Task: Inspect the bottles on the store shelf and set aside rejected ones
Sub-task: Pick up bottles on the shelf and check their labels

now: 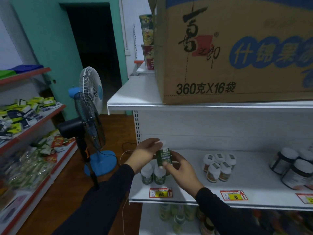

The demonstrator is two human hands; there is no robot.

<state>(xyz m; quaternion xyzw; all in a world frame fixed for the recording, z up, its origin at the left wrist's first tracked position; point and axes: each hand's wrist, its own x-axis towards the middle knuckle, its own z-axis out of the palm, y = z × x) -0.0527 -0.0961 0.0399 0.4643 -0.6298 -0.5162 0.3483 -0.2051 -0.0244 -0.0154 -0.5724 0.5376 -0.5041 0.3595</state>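
Bottle (pixel 164 157) in both my hands, held just above the left end of the white shelf (pixel 250 189): a small cylinder with a dark green label printed in pale characters too small to read, and a white cap at the top. It tilts a little, cap end away from me. My left hand (pixel 147 153) has its grip curled round the cap end, fingers over the top. My right hand (pixel 180 170) pinches the lower part, thumb on the near side and fingers behind the label. Both sleeves are dark.

Directly under it stand two more green bottles (pixel 153 175) with rounded white caps and glossy labels, close together at the shelf's front edge. A red and yellow price tag (pixel 160 192) reading 168 sits on the edge below them. Further right is a cluster of small brown-labelled bottles (pixel 218 167) with white caps bearing square stickers, above a tag (pixel 234 195) reading 88. At the far right stand larger dark jars (pixel 293 168) with white lids.

The shelf is smooth painted metal with a perforated upright at its left. On the top board sits a big cardboard box (pixel 233 50) with blue and black print. Blurred bottles fill the level below. To my left are two pedestal fans (pixel 89 106), one white and blue, one black, on a brown floor.
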